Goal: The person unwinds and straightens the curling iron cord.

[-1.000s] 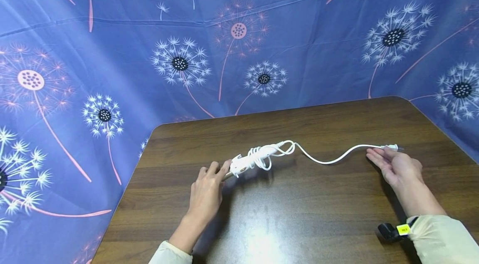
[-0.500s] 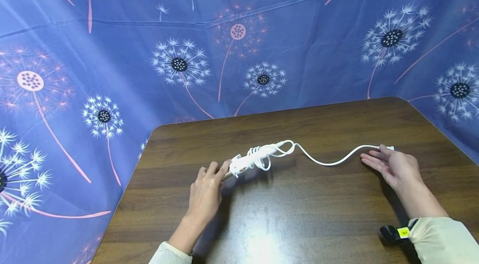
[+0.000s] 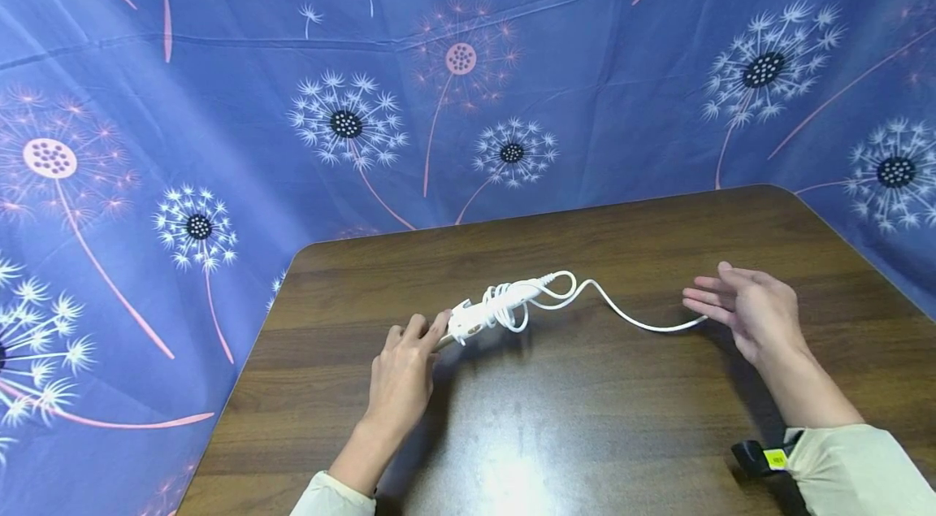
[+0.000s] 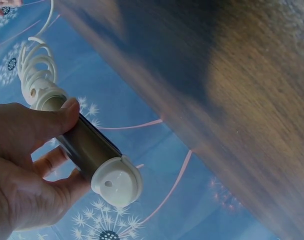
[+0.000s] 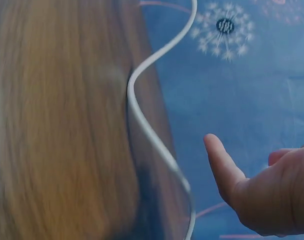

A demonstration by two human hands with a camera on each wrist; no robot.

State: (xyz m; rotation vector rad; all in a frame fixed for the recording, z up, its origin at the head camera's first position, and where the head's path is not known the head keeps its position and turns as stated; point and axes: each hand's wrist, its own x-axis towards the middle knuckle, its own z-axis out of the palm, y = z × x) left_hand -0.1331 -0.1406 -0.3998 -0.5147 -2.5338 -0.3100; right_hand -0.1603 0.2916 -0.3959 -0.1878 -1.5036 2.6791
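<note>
Here comes the right grip (image 3: 764, 317), swinging in nearer the iron (image 3: 464, 323), the loose cord (image 3: 654, 328) dipping with it! Fingers (image 3: 711, 299) straight out, cord running up to them, though whether they touch it I can't tell. The left grip (image 3: 400, 378) has thumb and fingers round the iron's dark barrel (image 4: 89, 147), apparently just over the tabletop (image 3: 607, 410). The iron looks light and stiff, the barrel perhaps slippery; the cord-coiled handle (image 3: 525, 292) should offer surer hold. The tabletop's far edge runs behind the iron, cloth (image 3: 600, 150) rising beyond; most room lies on the iron's near side.
</note>
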